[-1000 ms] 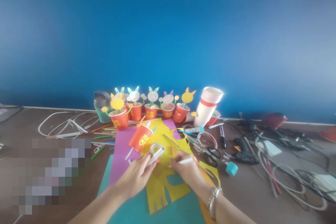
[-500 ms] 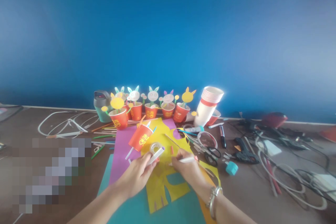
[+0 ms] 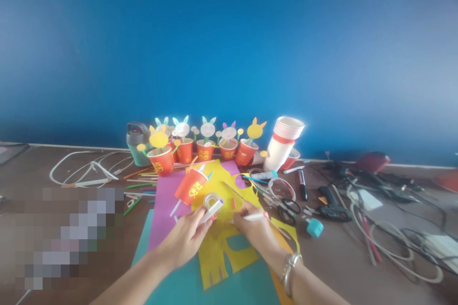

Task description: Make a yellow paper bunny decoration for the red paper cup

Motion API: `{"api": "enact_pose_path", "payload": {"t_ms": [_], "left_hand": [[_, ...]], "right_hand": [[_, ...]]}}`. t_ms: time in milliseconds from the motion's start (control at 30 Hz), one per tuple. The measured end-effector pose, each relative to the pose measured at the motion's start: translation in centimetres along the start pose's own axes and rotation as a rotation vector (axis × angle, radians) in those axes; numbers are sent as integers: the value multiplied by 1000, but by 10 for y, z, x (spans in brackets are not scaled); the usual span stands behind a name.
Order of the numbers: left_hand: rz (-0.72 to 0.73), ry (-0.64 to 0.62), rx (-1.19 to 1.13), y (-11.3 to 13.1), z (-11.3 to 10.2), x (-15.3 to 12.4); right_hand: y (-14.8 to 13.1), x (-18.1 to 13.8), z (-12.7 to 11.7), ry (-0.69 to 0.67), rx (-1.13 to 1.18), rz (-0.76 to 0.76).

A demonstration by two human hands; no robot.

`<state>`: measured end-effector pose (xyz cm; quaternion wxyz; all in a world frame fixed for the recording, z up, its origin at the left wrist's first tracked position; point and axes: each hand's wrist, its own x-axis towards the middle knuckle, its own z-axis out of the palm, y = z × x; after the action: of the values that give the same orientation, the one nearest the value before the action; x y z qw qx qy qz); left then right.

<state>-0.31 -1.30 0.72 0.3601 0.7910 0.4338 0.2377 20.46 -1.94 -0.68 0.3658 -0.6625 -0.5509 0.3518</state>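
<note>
My left hand (image 3: 186, 237) is closed around a white marker (image 3: 213, 210) with a purple end, which points up and to the right. In my right hand (image 3: 258, 234) is a white pen (image 3: 255, 217), its tip low over the yellow paper (image 3: 214, 257). That paper has cut-out openings and lies on purple paper (image 3: 162, 209) and teal paper (image 3: 179, 286). A roll of clear tape (image 3: 211, 198) sits just beyond my left fingers. Beyond it, a red paper cup (image 3: 191, 186) lies tilted with sticks in it.
At the back stand several red cups with paper animal faces (image 3: 207, 130), beside a leaning stack of white cups (image 3: 282, 145) and a bottle (image 3: 138, 145). To the right are scissors (image 3: 289, 209), a black marker (image 3: 303, 186), a glue gun (image 3: 332, 207) and tangled cables (image 3: 386, 267).
The whole view has shifted very slightly. Both hands keep their grips and hardly move.
</note>
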Motion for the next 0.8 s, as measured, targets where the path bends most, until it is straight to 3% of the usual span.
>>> {"api": "enact_pose_path", "payload": {"t_ms": [800], "left_hand": [[4, -6, 7, -1, 0, 0]], "right_hand": [[-1, -2, -1, -16, 8, 10]]}}
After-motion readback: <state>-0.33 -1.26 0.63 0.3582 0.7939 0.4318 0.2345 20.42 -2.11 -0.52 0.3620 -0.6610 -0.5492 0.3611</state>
